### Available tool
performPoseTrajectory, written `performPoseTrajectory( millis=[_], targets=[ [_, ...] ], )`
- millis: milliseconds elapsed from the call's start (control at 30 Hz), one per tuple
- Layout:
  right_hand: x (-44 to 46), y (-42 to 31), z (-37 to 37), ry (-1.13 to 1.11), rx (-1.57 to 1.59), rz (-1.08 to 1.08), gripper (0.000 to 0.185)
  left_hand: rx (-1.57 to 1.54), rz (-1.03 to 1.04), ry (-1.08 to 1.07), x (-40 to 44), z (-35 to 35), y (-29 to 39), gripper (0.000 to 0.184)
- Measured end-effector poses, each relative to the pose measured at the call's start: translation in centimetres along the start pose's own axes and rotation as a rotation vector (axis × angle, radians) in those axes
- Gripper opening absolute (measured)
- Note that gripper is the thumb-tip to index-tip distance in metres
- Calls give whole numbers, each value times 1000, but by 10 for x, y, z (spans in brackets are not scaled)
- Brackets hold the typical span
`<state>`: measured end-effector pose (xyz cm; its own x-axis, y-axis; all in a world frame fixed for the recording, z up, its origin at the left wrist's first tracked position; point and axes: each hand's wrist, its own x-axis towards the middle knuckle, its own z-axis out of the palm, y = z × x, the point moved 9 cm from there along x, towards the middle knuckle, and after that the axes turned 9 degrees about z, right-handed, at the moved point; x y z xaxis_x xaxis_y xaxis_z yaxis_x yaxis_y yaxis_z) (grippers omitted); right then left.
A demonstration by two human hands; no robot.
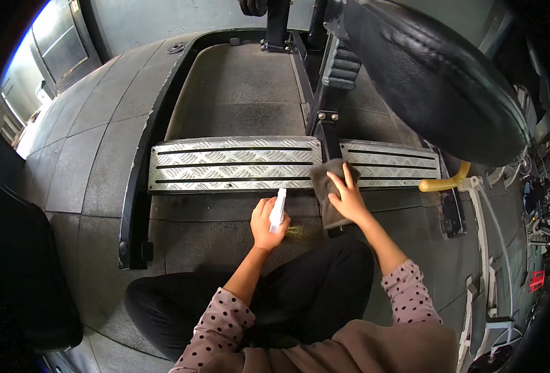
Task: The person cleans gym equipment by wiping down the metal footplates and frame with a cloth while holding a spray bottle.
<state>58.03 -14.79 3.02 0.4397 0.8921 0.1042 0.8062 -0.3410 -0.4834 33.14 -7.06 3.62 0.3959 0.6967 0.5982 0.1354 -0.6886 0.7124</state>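
Note:
My left hand (267, 225) is closed around a spray bottle, and its white trigger head (278, 211) shows above the fist. Most of the bottle's body is hidden by the hand. With two fingers stretched apart, my right hand (348, 198) holds a dark grey-brown cloth (329, 211) against the black metal beam (331, 148). The cloth drapes over the beam's near end, between two silver diamond-plate footrests. The wider footrest (234, 165) lies to the left, striped with black strips; the narrower footrest (392, 163) is to the right of the cloth.
A large black padded seat (436, 78) overhangs the right side. Below it, a yellow handle (444, 182) sticks out near the right footrest. The black frame rail (158, 127) runs along the left over grey floor tiles (88, 168). Dark padding (23, 273) stands at far left.

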Motion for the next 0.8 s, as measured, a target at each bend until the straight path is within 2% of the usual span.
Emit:
performPoseTrajectory(
  millis=[100, 167, 267, 400, 467, 567, 633, 700, 800],
  targets=[
    [-47, -1, -7, -110, 215, -64, 59, -5, 22, 18, -3, -3, 3, 45],
    [-75, 13, -5, -208, 432, 4, 57, -5, 59, 42, -6, -5, 3, 45],
    [-89, 29, -3, -177, 356, 14, 56, 13, 60, 40, -7, -4, 3, 45],
    [-74, 3, -16, -59, 187, -2, 51, 16, 16, 20, -4, -2, 3, 44],
    [-56, -13, -19, 82, 46, -58, 48, 21, 17, 7, -1, -2, 4, 43],
    [-3, -8, -4, 180, -124, -17, 50, 34, 37, 24, -6, -2, 2, 42],
    [47, 1, 4, 220, -188, 62, 51, 22, 33, 12, -9, -2, 3, 41],
    [111, -3, 4, 193, -335, 297, 51, 24, 23, -1, -6, -1, 0, 41],
    [184, 35, 36, 530, -321, 227, 52, 2, 59, -1, 1, -2, 4, 40]
  ],
)
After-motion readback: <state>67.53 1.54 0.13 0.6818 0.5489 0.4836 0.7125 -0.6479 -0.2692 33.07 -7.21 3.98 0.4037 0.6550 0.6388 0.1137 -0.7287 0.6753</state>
